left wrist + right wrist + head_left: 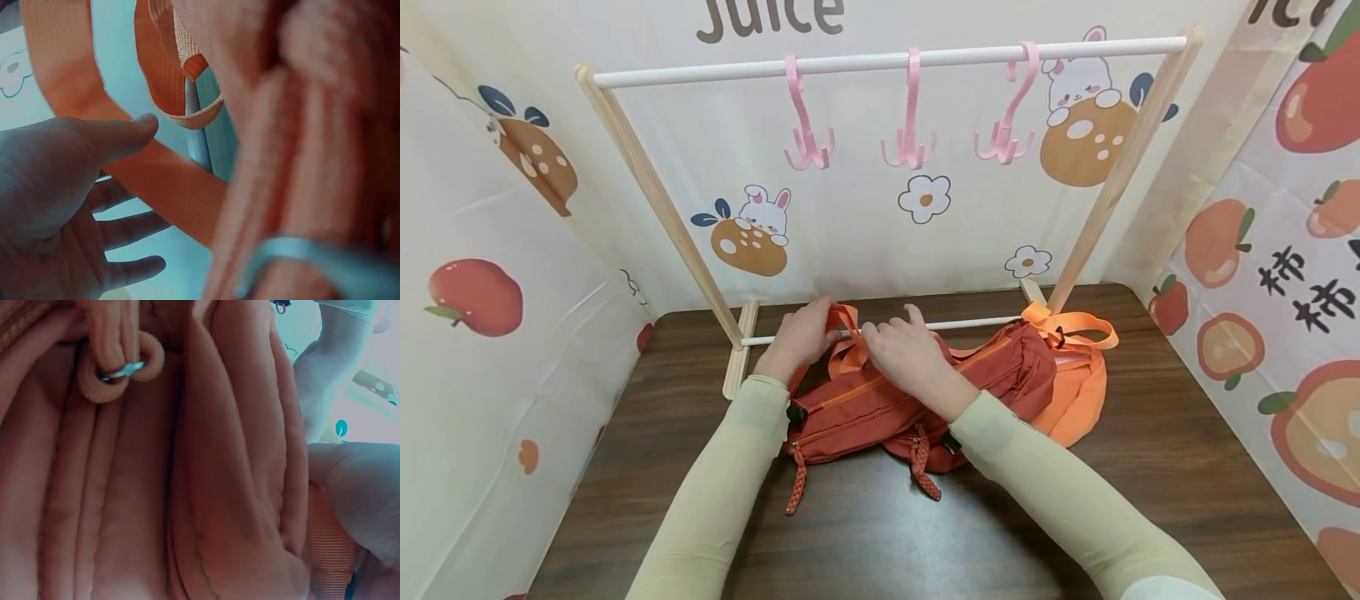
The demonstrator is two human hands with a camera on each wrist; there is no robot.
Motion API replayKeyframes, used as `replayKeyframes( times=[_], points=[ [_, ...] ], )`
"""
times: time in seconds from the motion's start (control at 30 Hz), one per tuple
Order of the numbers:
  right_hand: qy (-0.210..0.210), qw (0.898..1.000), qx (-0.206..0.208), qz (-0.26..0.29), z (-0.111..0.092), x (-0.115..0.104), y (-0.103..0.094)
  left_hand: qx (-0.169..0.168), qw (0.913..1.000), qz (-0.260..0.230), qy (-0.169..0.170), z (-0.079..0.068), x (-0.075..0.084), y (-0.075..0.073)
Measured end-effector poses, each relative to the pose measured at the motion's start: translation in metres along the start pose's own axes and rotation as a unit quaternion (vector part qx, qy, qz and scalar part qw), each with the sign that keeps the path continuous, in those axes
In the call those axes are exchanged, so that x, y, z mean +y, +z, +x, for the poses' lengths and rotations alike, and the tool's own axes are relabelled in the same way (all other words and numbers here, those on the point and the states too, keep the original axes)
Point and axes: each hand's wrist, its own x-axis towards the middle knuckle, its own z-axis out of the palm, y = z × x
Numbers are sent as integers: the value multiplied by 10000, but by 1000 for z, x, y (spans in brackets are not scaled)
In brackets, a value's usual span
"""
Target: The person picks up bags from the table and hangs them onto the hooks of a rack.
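Observation:
A rust-red zippered bag (850, 408) with braided zipper pulls lies on the table below both hands. My left hand (805, 337) is at its far left side and holds an orange webbing strap (165, 178). In the left wrist view the thumb lies over the strap and the fingers pass behind it. My right hand (906, 354) reaches over the bag, its curled fingers gripping the strap near the left hand; its fingertips are partly hidden. A strap loop (169, 81) hangs beside the left hand. The bag's folds (237, 475) fill most of the right wrist view.
A brighter orange bag (1082, 392) with a looped strap lies at the right, partly under the rust-red one. Behind stands a wooden rack with a white top bar (857, 62), pink hooks (910, 117) and a low bar (977, 323). Printed cloth walls surround the table (850, 542).

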Motion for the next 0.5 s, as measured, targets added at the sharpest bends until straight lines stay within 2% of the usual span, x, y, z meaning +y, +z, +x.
replayKeyframes(
  times=[0.27,0.5],
  points=[
    [100,9976,668,-159,-1,4,-7,528,9984,-220,-21,-4,-10,-3],
    [185,9948,997,-66,-1,9,-13,686,9965,-481,-16,-10,-18,-11]
  ],
)
